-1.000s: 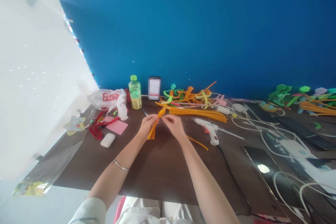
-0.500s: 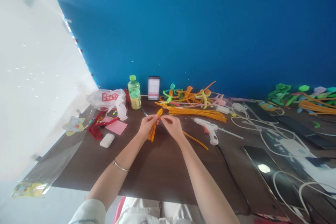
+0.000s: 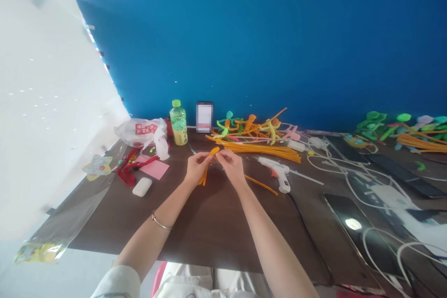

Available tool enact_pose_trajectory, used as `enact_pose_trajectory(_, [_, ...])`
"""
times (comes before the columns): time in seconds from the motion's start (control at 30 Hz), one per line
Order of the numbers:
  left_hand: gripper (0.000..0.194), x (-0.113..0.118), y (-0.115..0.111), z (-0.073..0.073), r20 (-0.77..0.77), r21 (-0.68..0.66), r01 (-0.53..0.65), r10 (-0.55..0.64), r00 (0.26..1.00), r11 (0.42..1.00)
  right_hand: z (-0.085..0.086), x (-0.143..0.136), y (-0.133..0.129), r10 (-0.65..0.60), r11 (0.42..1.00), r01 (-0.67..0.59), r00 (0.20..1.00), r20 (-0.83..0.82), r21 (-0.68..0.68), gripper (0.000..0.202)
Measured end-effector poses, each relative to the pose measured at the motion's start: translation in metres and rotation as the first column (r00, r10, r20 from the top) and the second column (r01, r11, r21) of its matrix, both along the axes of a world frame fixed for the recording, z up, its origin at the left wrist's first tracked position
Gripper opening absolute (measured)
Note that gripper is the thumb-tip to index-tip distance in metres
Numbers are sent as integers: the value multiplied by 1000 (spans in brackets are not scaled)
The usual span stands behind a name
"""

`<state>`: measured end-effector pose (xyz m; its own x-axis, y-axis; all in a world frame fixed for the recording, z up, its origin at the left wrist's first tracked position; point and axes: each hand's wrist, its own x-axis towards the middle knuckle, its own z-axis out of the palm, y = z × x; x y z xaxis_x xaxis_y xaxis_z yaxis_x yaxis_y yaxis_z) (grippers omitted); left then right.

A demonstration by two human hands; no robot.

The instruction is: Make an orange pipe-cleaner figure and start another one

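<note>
Pinched between thumb and fingers of my left hand (image 3: 196, 167) is a folded bundle of orange pipe cleaners (image 3: 214, 151), its looped top above the fingertips and its loose ends hanging below. My right hand (image 3: 230, 165) is closed beside it, fingertips against the bundle's upper part; fingers cover the contact spot. A single orange stem (image 3: 261, 185) lies on the table just right of my right hand. Behind it rests a pile of straight orange stems (image 3: 263, 150). A white glue gun (image 3: 279, 173) lies further right.
Figures made of coloured stems (image 3: 250, 124), a green-capped bottle (image 3: 179, 125) and an upright phone (image 3: 204, 117) stand behind. On the left are a plastic bag (image 3: 141, 132), pink paper (image 3: 157, 169) and a white case (image 3: 142, 187). Cables and a large phone (image 3: 359, 228) lie right.
My right hand has moved slightly left and up, closer to my left hand. The bundle's looped top now tilts more to the right, and its hanging ends show less.
</note>
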<state>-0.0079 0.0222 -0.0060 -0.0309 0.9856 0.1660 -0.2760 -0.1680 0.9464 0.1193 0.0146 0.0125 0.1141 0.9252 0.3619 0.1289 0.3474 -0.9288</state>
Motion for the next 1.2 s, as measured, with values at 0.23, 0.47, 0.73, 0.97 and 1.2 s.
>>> enact_pose_trajectory(0.23, [22, 2, -5, 0, -147, 136, -62, 82, 986, 989, -5, -13, -2, 2, 989, -43, 960, -278, -141, 31])
enact_pose_trajectory(0.47, [21, 2, -4, 0, -145, 127, -25, 43, 988, 992, -7, -14, -1, 75, 970, -157, 918, -390, -184, 31])
enact_pose_trajectory(0.73, [18, 0, -1, -3, -182, 194, -4, 40, 982, 981, -8, -8, 1, 129, 960, -210, 919, -374, -184, 30])
enact_pose_trajectory(0.97, [18, -2, 0, -3, -214, 218, -31, 79, 974, 975, -8, -13, 1, 113, 954, -242, 838, -534, -177, 40])
enact_pose_trajectory(1.2, [18, -3, 3, -7, -211, 215, 1, 45, 976, 977, -7, -11, 1, 146, 918, -337, 778, -611, -210, 35])
